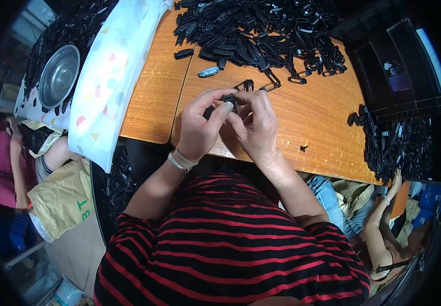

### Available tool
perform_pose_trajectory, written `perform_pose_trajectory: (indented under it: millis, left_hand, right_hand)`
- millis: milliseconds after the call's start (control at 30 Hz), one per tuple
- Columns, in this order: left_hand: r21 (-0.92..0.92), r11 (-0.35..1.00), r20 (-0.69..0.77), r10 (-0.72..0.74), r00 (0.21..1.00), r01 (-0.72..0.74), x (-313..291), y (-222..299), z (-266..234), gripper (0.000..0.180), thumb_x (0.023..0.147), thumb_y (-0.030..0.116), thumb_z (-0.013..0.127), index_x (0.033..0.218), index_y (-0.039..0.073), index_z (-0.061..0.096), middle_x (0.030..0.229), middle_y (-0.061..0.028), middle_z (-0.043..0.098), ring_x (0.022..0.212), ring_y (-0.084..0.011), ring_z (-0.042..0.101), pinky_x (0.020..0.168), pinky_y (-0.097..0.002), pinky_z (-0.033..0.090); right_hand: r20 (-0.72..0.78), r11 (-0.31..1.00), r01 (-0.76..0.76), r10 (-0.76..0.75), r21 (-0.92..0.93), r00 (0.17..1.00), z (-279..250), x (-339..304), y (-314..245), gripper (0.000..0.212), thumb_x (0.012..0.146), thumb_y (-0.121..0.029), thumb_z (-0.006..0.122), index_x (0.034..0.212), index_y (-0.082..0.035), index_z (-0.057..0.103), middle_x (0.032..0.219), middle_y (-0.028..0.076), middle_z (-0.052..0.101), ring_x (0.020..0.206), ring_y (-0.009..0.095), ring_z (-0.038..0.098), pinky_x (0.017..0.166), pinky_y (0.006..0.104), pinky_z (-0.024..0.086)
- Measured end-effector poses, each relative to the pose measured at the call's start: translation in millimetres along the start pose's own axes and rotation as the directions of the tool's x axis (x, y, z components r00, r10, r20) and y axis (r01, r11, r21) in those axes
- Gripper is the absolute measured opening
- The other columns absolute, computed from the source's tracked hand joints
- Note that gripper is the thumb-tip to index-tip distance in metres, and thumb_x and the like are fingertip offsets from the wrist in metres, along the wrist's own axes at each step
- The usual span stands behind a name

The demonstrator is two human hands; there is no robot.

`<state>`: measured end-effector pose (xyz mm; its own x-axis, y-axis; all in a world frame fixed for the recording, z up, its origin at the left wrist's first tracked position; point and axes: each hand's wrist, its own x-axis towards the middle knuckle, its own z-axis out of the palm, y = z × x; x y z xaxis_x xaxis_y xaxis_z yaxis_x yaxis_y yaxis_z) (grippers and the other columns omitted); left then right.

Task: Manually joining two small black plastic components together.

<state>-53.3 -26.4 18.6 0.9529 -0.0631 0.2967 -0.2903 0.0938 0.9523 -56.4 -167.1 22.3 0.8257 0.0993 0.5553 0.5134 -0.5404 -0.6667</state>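
Over the front of the wooden table, my left hand [198, 126] and my right hand [259, 126] meet at their fingertips. Pinched between them is a small black plastic part [229, 99], mostly covered by thumbs and fingers. Another black piece [209, 112] shows in the curl of my left fingers. Just beyond my hands lie a few loose black open-frame pieces [271, 80]. A grey-and-black elongated piece [210, 72] rests at the near edge of the large heap of black plastic parts [253, 38].
A black bin [404, 86] stands at the right, beside a second pile of black parts [401, 145] that a person's hand [396, 178] touches. A tiny black piece [303, 149] lies on the table [327, 122]. To the left are a patterned plastic sheet [109, 71], a metal bowl [59, 76] and another person.
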Motion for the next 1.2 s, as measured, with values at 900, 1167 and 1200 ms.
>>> perform_pose_trajectory:
  millis: [900, 1167, 1200]
  left_hand:
    - [0.879, 0.463, -0.037, -0.173, 0.984, 0.115, -97.1, 54.4, -157.6, 0.021, 0.079, 0.013, 0.071, 0.097, 0.004, 0.066, 0.078, -0.0105, 0.062, 0.068, -0.023, 0.061, 0.063, -0.0319, 0.047]
    - [0.809, 0.547, 0.111, 0.221, 0.969, -0.218, 43.8, -7.2, -57.1, 0.02, 0.081, 0.016, 0.07, 0.095, 0.003, 0.066, 0.091, -0.0135, 0.062, 0.08, -0.0319, 0.063, 0.067, -0.039, 0.05]
    - [0.81, 0.543, 0.109, 0.231, 0.967, -0.222, 56.3, -14.7, -50.5, 0.02, 0.081, 0.016, 0.07, 0.095, 0.003, 0.066, 0.091, -0.0135, 0.062, 0.08, -0.0319, 0.063, 0.067, -0.039, 0.05]
  right_hand:
    - [0.375, 0.943, 0.186, -0.072, -0.276, 0.924, -31.7, 26.4, 42.2, 0.028, 0.078, 0.001, 0.065, 0.104, -0.007, 0.065, 0.098, 0.009, 0.059, 0.078, 0.028, 0.064, 0.063, 0.0377, 0.053]
    - [0.531, 0.835, 0.38, -0.128, -0.398, 0.838, -35.2, 43.7, 68.7, 0.03, 0.077, 0.0, 0.064, 0.106, -0.008, 0.063, 0.104, 0.01, 0.055, 0.085, 0.029, 0.063, 0.066, 0.0386, 0.053]
    - [0.526, 0.828, 0.385, -0.132, -0.407, 0.84, -33.9, 43.8, 66.5, 0.029, 0.078, -0.002, 0.065, 0.106, -0.008, 0.062, 0.105, 0.01, 0.055, 0.086, 0.029, 0.063, 0.067, 0.0385, 0.053]
